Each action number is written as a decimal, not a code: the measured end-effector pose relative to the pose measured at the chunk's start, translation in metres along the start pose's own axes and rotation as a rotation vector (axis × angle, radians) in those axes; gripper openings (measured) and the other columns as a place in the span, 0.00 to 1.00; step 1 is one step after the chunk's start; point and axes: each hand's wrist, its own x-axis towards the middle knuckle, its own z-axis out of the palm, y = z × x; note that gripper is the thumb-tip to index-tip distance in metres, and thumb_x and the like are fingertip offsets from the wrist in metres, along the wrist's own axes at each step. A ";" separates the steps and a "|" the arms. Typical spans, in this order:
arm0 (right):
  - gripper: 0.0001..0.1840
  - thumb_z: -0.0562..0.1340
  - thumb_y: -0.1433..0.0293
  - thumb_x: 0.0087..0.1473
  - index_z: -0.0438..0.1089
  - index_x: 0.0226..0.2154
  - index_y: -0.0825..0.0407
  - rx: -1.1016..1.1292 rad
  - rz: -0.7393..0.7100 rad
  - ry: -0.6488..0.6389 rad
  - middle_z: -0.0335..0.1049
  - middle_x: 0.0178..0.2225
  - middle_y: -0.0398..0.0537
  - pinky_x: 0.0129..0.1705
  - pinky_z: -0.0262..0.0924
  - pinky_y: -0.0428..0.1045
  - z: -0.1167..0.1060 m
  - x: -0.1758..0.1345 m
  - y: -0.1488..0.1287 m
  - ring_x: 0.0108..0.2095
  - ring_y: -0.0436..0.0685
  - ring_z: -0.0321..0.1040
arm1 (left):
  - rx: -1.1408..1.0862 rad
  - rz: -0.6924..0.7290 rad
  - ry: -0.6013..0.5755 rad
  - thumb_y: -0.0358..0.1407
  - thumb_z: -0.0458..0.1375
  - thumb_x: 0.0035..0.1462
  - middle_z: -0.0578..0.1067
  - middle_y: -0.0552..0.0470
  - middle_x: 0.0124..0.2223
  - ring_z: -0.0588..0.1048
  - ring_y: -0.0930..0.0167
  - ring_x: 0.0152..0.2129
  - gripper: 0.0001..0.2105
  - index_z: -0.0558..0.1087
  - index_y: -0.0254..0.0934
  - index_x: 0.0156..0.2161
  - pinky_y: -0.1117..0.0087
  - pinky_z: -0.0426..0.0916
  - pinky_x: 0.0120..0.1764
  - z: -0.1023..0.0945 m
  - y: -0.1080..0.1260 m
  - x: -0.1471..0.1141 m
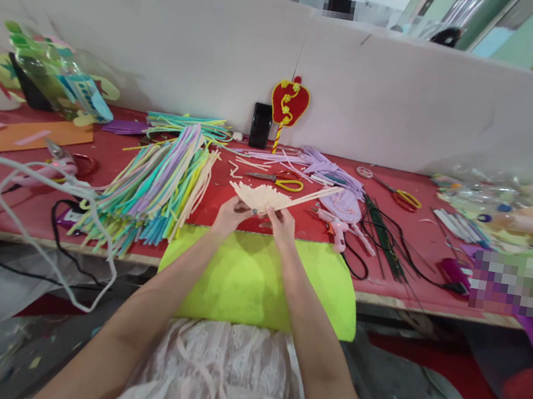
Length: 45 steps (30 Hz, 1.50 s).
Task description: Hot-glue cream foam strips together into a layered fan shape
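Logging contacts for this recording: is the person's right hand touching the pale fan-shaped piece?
Touching. The head view shows the right hand with its thumb against the lower right part of the pale fan-shaped piece, no gap between.

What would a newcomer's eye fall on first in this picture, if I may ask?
Probably the bright yellow-green sheet across the front edge of the red table. Next, perhaps, the yellow-trimmed red ornament upright before the white partition, and the multicoloured pipe-cleaner heap on the person's left. Centrally, the left hand and right hand hold a cream fan-shaped bundle.
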 end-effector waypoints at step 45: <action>0.29 0.66 0.49 0.40 0.71 0.40 0.52 0.041 0.082 0.086 0.75 0.40 0.48 0.25 0.69 0.48 -0.001 0.000 -0.003 0.34 0.56 0.72 | -0.195 -0.133 0.004 0.42 0.64 0.46 0.78 0.52 0.29 0.79 0.66 0.29 0.12 0.69 0.37 0.32 0.59 0.73 0.42 0.002 -0.002 0.003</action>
